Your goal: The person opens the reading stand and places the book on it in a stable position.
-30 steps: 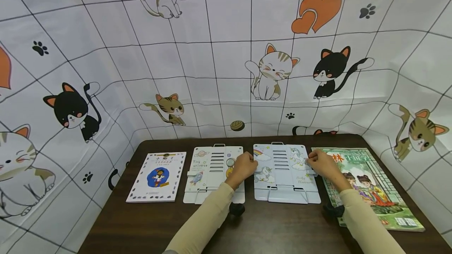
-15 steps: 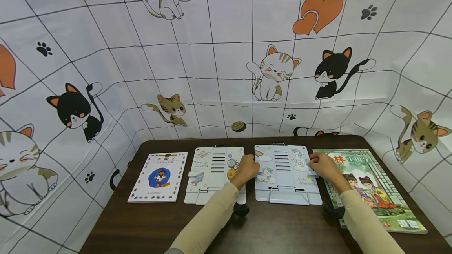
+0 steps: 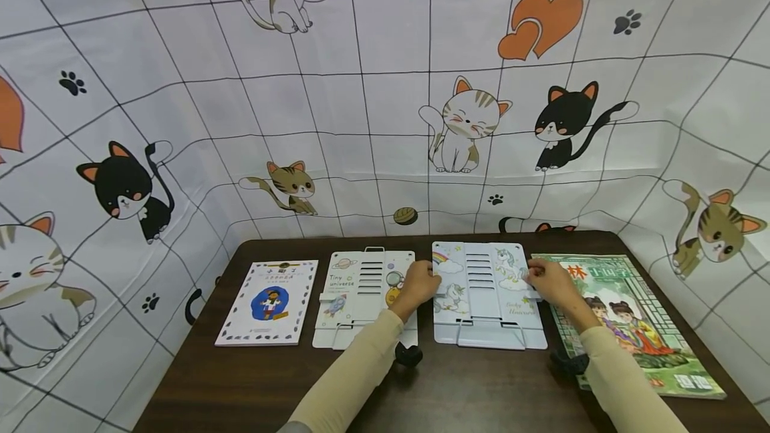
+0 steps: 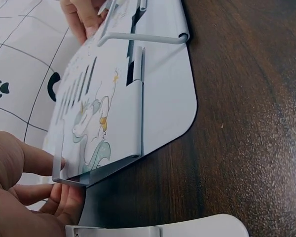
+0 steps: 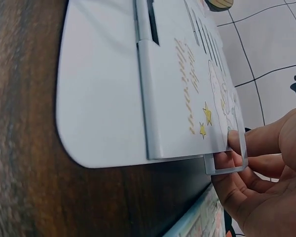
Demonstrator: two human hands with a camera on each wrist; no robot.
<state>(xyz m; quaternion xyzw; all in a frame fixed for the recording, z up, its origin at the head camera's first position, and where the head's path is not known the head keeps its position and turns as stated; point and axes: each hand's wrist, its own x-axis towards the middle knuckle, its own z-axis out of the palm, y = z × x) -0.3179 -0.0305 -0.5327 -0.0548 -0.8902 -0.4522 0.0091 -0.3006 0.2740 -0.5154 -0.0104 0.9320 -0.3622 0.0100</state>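
A white book stand (image 3: 481, 286) with unicorn and rainbow prints lies on the table, its slotted back plate (image 4: 96, 118) raised at a slight angle from its flat base (image 4: 167, 94). My left hand (image 3: 420, 284) pinches the plate's left edge, thumb above and fingers beneath in the left wrist view. On the opposite edge, my right hand (image 3: 550, 281) pinches the plate beside a clear side clip (image 5: 227, 169). A wire page holder (image 3: 490, 333) crosses the lower part. The plate's underside is mostly hidden.
A second book stand (image 3: 345, 286), printed "Tiny universe", lies left of my left hand. Further left is a white booklet (image 3: 267, 303). A green illustrated magazine (image 3: 650, 326) lies under my right forearm. A cat-print curtain (image 3: 373, 105) hangs behind the dark table (image 3: 240, 386).
The unicorn stand's back plate has tilted up a little, its top edge now higher and the small handle behind it out of sight. Both hands keep their grip on its sides.
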